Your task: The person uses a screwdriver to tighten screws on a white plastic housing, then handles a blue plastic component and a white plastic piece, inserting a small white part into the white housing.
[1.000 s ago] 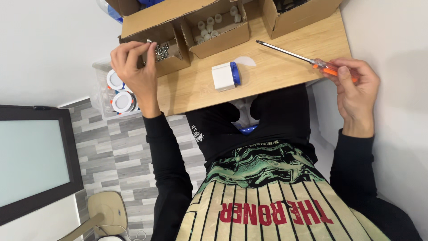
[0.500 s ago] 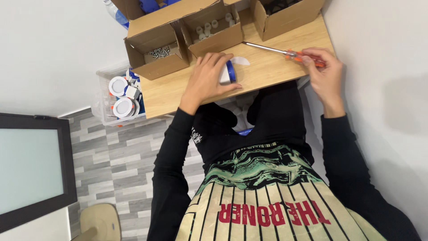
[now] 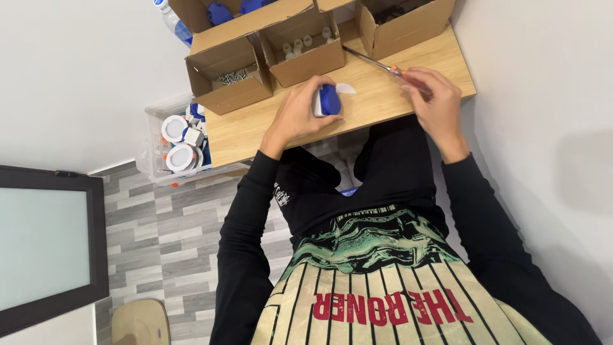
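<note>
Firmly, the left hand (image 3: 299, 115) clasps a blue-and-white socket (image 3: 325, 100) on the wooden table (image 3: 377, 102). Right of it, the right hand (image 3: 434, 102) grips an orange-handled screwdriver (image 3: 377, 64). Beyond stand 3 cardboard boxes (image 3: 230, 76).

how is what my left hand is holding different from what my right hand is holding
The left hand grips a small blocky white and blue part; the right hand grips a long thin screwdriver with an orange handle. The part rests compactly on the wooden table; the screwdriver's metal shaft stretches toward the cardboard boxes. Both are over the table.
</note>
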